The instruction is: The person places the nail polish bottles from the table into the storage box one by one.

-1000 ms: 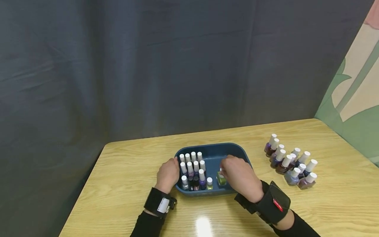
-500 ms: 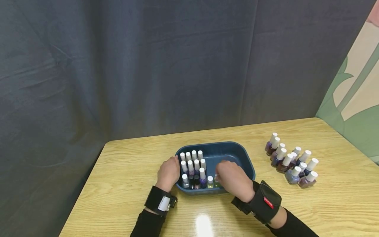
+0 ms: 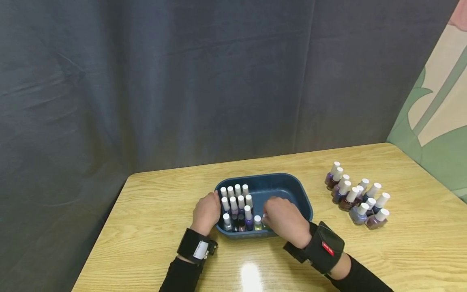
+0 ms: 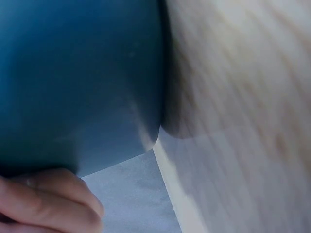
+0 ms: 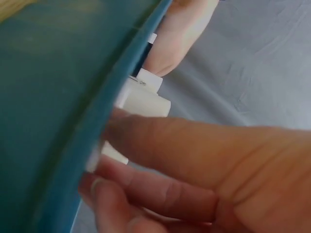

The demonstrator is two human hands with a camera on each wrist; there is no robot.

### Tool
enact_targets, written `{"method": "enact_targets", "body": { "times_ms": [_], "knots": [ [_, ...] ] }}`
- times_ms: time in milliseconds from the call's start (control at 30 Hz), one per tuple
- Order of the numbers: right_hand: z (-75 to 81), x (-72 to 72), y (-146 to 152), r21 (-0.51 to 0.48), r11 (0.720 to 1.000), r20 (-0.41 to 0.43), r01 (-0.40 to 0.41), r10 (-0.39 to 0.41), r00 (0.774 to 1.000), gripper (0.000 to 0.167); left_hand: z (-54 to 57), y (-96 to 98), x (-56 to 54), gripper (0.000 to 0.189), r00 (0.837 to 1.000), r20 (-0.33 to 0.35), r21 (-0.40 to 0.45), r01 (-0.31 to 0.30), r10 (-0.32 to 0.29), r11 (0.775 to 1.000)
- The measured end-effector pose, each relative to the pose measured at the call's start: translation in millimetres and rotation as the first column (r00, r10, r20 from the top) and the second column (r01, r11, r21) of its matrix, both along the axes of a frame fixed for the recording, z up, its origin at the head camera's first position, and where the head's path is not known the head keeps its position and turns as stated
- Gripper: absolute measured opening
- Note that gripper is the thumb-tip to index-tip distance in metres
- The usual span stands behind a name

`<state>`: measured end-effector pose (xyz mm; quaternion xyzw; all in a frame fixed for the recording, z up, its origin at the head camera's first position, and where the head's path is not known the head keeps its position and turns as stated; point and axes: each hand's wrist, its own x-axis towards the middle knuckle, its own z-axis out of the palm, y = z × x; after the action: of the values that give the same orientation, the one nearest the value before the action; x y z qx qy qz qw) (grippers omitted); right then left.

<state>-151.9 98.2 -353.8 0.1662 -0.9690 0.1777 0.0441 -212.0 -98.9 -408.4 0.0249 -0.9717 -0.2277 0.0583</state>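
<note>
A dark blue tray (image 3: 270, 177) stands on the wooden table, its left part filled with upright nail polish bottles with white caps. My left hand (image 3: 206, 213) grips the tray's left rim; in the left wrist view its curled fingers (image 4: 58, 199) lie against the tray wall. Inside the tray, near the front wall, my right hand (image 3: 286, 219) pinches a green nail polish bottle (image 3: 265, 224) by its cap, mostly hidden behind the fingers. A yellow nail polish bottle (image 3: 258, 223) stands just left of it. In the right wrist view, thumb and fingers (image 5: 146, 141) meet at the tray's edge.
Several purple, dark red and blue nail polish bottles (image 3: 352, 198) stand in a cluster on the table (image 3: 146, 227), right of the tray. A dark curtain (image 3: 219, 89) hangs behind the table. A patterned cloth (image 3: 438, 117) shows at the right.
My right hand has moved left with the green nail polish bottle, bringing it beside the yellow one at the tray's front wall. The left hand has stayed at the rim.
</note>
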Motion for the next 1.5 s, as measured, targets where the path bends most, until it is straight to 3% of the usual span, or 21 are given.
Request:
{"method": "enact_targets", "body": {
  "times_ms": [167,300,467,700,867,967,1133,1300,1500],
  "knots": [
    [11.0,0.0,11,0.007,1.0,-0.008,0.008,-0.008,1.0,0.005,0.1,-0.8,0.2,0.044,1.0,-0.008,-0.003,0.016,-0.016,1.0],
    [26.1,-6.8,36,0.012,1.0,-0.034,0.023,-0.022,0.999,0.007,-0.9,-1.0,-0.5,0.044,1.0,-0.011,-0.001,0.016,-0.016,1.0],
    [44.3,-10.9,80,-0.002,0.994,-0.026,0.113,-0.113,0.993,0.01,-1.3,-0.3,-3.0,0.043,1.0,-0.004,-0.006,0.016,-0.016,1.0],
    [56.4,-9.0,124,-0.079,0.97,0.103,0.232,-0.223,0.969,0.015,0.5,-0.6,-2.1,0.044,1.0,0.013,0.004,0.027,-0.027,1.0],
    [57.6,-14.3,153,-0.036,0.96,0.089,0.279,-0.275,0.957,0.016,0.3,-3.6,-2.8,0.044,0.999,0.002,0.01,0.038,-0.038,0.999],
    [55.3,-18.3,169,-0.031,0.949,0.132,0.314,-0.307,0.943,0.015,-0.9,-5.8,-3.4,0.044,0.999,-0.007,0.016,0.042,-0.042,0.999],
    [46.2,-24.0,179,-0.027,0.947,0.147,0.321,-0.314,0.938,0.012,-3.7,-9.8,-0.5,0.044,0.999,-0.002,0.027,0.038,-0.038,0.999],
    [40.1,-21.0,182,0.019,0.95,0.176,0.31,-0.309,0.935,0.009,-5.2,-10.1,1.3,0.044,0.999,-0.012,0.028,0.052,-0.052,0.998],
    [36.9,-15.0,183,0.101,0.933,0.284,0.345,-0.36,0.889,0.017,-2.2,-11.1,1.1,0.044,0.999,-0.011,0.023,0.053,-0.052,0.998]
  ]
}}
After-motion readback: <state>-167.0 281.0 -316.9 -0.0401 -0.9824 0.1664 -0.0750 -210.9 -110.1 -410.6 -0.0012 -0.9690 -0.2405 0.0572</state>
